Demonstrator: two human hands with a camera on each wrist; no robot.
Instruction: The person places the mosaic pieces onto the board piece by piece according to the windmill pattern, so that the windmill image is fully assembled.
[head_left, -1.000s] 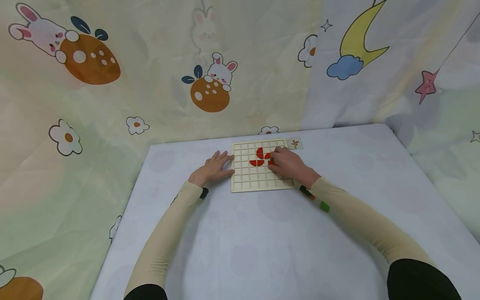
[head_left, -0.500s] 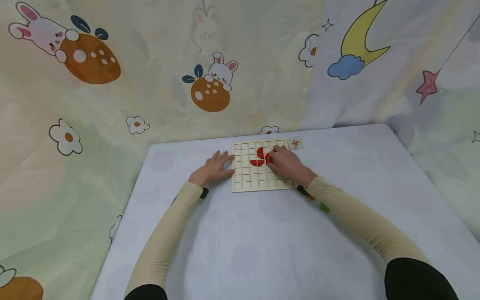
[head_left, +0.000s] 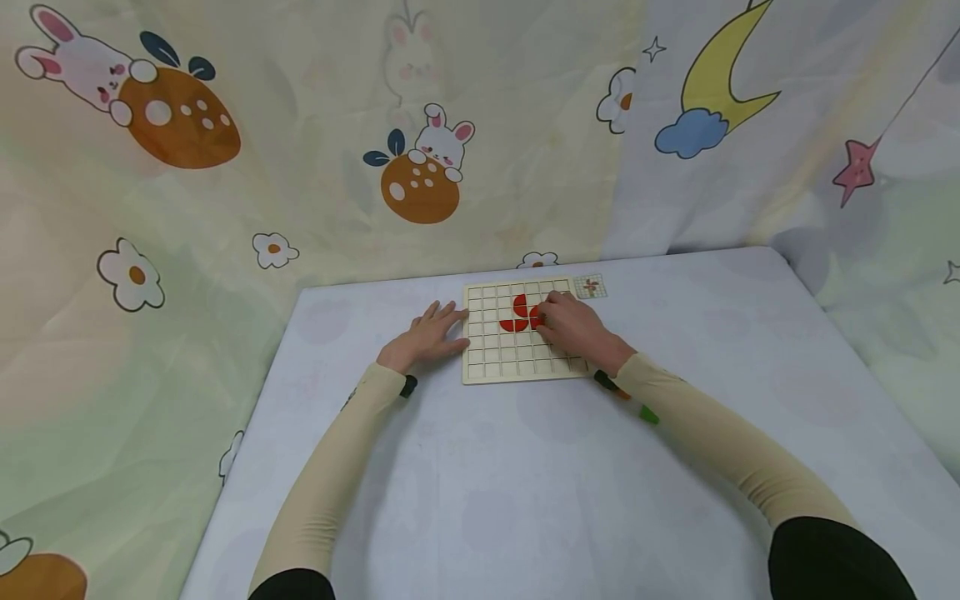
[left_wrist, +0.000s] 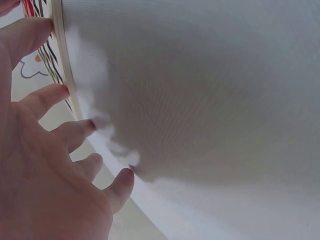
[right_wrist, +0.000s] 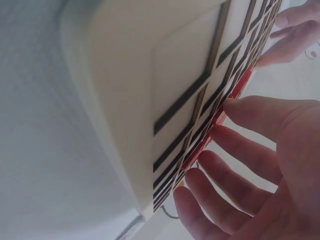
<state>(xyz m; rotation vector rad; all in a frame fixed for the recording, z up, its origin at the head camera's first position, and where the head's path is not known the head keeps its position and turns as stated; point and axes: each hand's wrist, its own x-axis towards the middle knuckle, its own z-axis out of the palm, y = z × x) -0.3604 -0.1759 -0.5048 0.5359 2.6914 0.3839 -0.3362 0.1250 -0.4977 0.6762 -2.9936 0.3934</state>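
A pale wooden board with a grid of square cells lies at the far part of the table. Red rounded puzzle pieces sit in cells near its middle. My left hand is spread at the board's left side, thumb and index fingertips against the edge, as the left wrist view shows along the board's rim. Over the board's right half, my right hand pinches a red puzzle piece between thumb and index finger, down at the grid. The other right fingers hang loosely bent; the hand covers several cells.
A small card with a gridded picture lies by the board's back right corner. Partly under the right forearm are a dark piece, an orange piece and a green piece. A printed cloth hangs behind the table.
My right hand has shifted slightly left with the red puzzle piece, bringing it in against the other red pieces. Since half a second ago it has barely moved. The left hand stays put.
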